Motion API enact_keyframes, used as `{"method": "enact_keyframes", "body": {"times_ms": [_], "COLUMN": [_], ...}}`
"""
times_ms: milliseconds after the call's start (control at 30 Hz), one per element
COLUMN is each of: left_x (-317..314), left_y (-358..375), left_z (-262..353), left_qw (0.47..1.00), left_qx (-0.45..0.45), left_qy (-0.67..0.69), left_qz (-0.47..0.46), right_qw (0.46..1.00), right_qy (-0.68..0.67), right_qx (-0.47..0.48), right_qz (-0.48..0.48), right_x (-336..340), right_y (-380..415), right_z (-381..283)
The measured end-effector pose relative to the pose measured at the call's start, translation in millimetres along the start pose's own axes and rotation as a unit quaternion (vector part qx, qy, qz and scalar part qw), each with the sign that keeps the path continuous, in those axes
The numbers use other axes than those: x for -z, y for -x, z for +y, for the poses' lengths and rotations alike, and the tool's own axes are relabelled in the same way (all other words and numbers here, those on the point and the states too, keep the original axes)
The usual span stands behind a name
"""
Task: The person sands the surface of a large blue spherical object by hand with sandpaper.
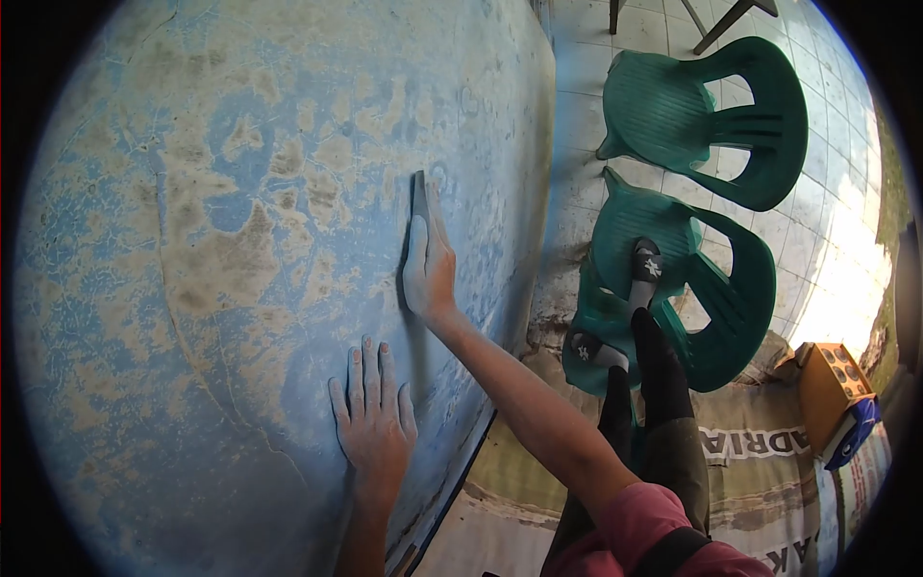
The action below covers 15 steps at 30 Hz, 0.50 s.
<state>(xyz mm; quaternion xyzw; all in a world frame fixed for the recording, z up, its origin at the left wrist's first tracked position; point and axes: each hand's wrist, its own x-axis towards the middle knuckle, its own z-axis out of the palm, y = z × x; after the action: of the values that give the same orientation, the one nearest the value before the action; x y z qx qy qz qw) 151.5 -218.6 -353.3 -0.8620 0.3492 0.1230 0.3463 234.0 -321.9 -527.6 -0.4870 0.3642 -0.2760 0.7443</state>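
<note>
Left hand [375, 428], open, flat on wall [231, 250]; right hand [436, 274], gripping grey block [418, 192]; risk: chairs [620, 226] under feet [646, 262] tipping from sideways reach.

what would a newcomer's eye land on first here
Probably the wall, filling the left side, its blue worn into pale patches, with two dusty hands against it: the left hand with fingers spread, the right hand higher up, holding a thin dark pad. Next, right of centre, the sandalled feet standing on green chairs. The orange box at lower right might come third.
</note>
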Motion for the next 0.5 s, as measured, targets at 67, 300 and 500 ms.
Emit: {"method": "enact_keyframes", "body": {"times_ms": [67,300,500], "left_x": [-2.3,-12.1,-4.9], "left_y": [-2.6,-9.3,-18.3], "left_z": [-3.3,3.5,2.0], "left_qw": [1.000,1.000,0.999], "left_qx": [-0.006,-0.020,-0.036], "left_qy": [0.000,-0.014,0.001], "left_qz": [0.006,-0.002,-0.012], "right_qw": [0.973,0.994,0.971], "right_qy": [0.023,0.039,0.033], "right_qx": [-0.218,0.076,-0.230], "right_qz": [-0.067,-0.061,-0.060], "right_x": [22.3,1.8,19.8], "right_y": [-38.1,-25.8,-51.1], "right_z": [21.4,-19.4,4.6]}}
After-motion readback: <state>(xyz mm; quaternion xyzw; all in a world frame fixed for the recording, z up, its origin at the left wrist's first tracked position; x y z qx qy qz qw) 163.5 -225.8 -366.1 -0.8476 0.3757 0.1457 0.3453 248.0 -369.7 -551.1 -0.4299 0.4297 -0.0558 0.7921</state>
